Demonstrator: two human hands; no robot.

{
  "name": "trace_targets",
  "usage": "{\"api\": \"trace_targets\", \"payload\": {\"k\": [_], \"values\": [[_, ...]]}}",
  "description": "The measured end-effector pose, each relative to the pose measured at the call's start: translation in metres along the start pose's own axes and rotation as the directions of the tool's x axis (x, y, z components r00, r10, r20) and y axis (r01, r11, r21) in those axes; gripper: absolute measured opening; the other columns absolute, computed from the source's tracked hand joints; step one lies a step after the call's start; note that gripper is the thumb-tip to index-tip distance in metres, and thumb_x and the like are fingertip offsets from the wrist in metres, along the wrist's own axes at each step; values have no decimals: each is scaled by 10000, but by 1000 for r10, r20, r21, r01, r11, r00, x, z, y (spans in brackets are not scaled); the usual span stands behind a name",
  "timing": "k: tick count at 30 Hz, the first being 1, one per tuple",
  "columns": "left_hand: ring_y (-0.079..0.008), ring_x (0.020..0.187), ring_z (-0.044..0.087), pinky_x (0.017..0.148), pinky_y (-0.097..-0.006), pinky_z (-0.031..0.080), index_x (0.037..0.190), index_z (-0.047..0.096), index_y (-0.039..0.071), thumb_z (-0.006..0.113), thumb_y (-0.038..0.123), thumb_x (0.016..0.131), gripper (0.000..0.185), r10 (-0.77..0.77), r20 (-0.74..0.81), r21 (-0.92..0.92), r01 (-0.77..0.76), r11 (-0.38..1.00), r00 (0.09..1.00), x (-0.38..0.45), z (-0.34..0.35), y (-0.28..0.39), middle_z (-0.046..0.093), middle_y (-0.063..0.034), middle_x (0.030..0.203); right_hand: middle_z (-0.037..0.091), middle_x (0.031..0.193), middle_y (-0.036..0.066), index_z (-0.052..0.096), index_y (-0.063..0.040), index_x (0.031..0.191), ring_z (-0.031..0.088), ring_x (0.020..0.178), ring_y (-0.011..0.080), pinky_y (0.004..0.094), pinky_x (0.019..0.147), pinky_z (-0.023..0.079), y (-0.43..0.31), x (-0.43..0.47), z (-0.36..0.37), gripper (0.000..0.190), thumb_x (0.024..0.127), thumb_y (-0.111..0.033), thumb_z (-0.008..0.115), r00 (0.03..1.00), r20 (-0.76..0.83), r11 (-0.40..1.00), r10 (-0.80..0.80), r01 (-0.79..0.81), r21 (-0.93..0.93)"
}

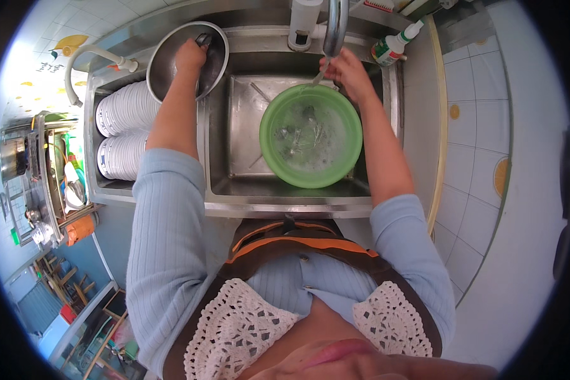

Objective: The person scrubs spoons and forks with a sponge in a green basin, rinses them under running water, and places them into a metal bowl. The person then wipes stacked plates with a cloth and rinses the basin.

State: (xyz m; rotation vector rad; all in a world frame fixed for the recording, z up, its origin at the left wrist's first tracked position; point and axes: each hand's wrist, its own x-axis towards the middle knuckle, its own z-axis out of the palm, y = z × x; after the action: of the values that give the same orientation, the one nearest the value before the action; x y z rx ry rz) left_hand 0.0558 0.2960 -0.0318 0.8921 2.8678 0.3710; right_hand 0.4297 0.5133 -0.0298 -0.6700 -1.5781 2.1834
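Over the inside of a stainless steel bowl at the upper left, my left hand is closed around a shiny metal utensil; its kind is hidden by the hand and wrist. My right hand is at the chrome faucet, fingers loosely curled beside the running water. Nothing shows in its grasp. Water falls into a green plastic basin that stands in the steel sink. Cloudy, foamy water and several small shiny metal items are inside the basin.
Two rows of stacked white dishes fill the left compartment, partly under the bowl. A white curved spout stands behind them. A spray bottle sits at the back right corner, near a white cylinder. A low wall borders the right.
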Motion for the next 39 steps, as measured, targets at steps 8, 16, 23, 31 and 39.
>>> {"api": "trace_targets", "payload": {"k": [8,16,23,31,39], "values": [[-398,987,635,860,-459,503,1138,589,4,738,457,762,607,-28,-30,-39,27,999,999,-4,-2,-7,669,-214,1040,618,1119,215,629,18,1046,581,1074,352,470,910,459,238,-102,-40,420,820,-334,656,846,-494,393,201,-532,-750],[-170,807,628,738,-284,487,1055,628,28,606,73,890,173,228,-325,-656,-392,644,918,-153,1,54,654,-89,925,619,1044,221,605,10,997,577,1028,393,492,835,478,233,-86,-10,324,794,-233,670,882,-472,157,7,-467,-870],[-327,1017,633,874,-390,494,1139,579,-37,672,189,792,425,154,465,-530,135,837,872,-232,186,90,629,-246,1107,627,939,260,564,-1,958,602,912,442,520,784,479,245,-37,-6,262,767,-148,665,926,-378,313,0,-359,-879],[-400,918,633,787,-453,493,1048,604,-26,679,195,783,353,75,364,-653,197,731,928,-220,304,120,649,-250,985,640,892,244,604,7,962,615,853,430,479,751,490,290,-21,-26,237,774,-132,641,957,-288,514,-40,-228,-827],[-388,916,604,801,-441,474,1036,611,-12,585,180,904,234,113,105,-780,11,626,988,-227,253,125,628,-226,985,646,826,31,634,-7,978,612,738,108,280,670,503,223,-28,16,136,934,-132,602,969,-206,978,135,-164,-130]]}}
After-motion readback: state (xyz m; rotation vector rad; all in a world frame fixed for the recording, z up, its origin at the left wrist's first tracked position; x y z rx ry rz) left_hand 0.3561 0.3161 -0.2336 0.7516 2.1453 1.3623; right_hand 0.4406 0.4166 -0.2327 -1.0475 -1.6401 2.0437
